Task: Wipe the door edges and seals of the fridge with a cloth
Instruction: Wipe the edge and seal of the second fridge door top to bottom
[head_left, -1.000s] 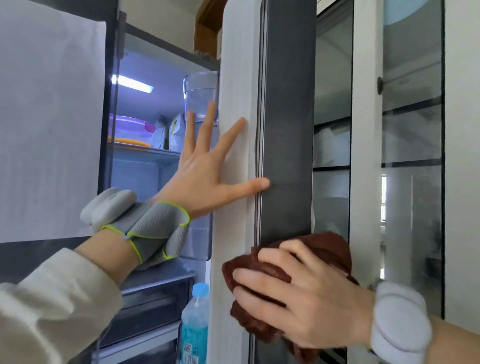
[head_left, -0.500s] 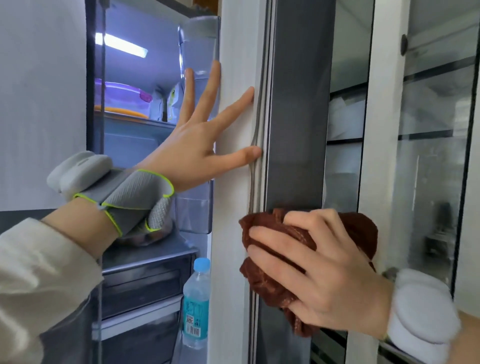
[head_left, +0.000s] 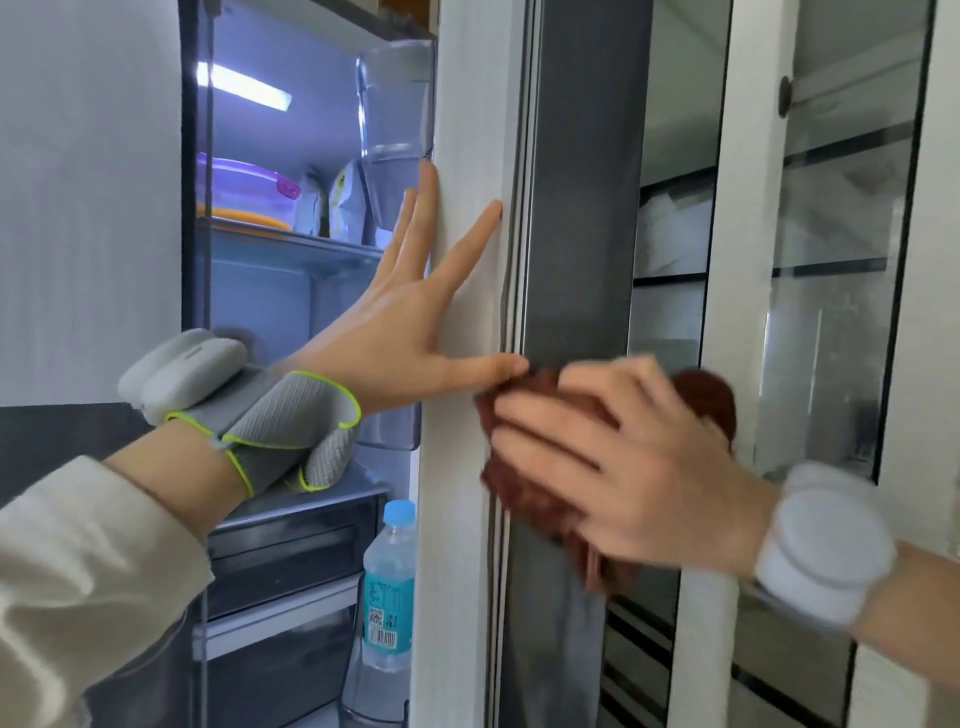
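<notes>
With the flat, spread left hand (head_left: 400, 332) steadying the white fridge door edge (head_left: 462, 260), the right hand (head_left: 618, 462), grasping the bunched dark-brown cloth (head_left: 524, 493), should press firmly along the grey rubber seal (head_left: 511, 260).

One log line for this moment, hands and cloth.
left hand flat on door edge | right hand presses brown cloth on seal | wiping underway

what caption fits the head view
Left hand braces the open fridge door while right hand wipes its seal with a brown cloth.
</notes>
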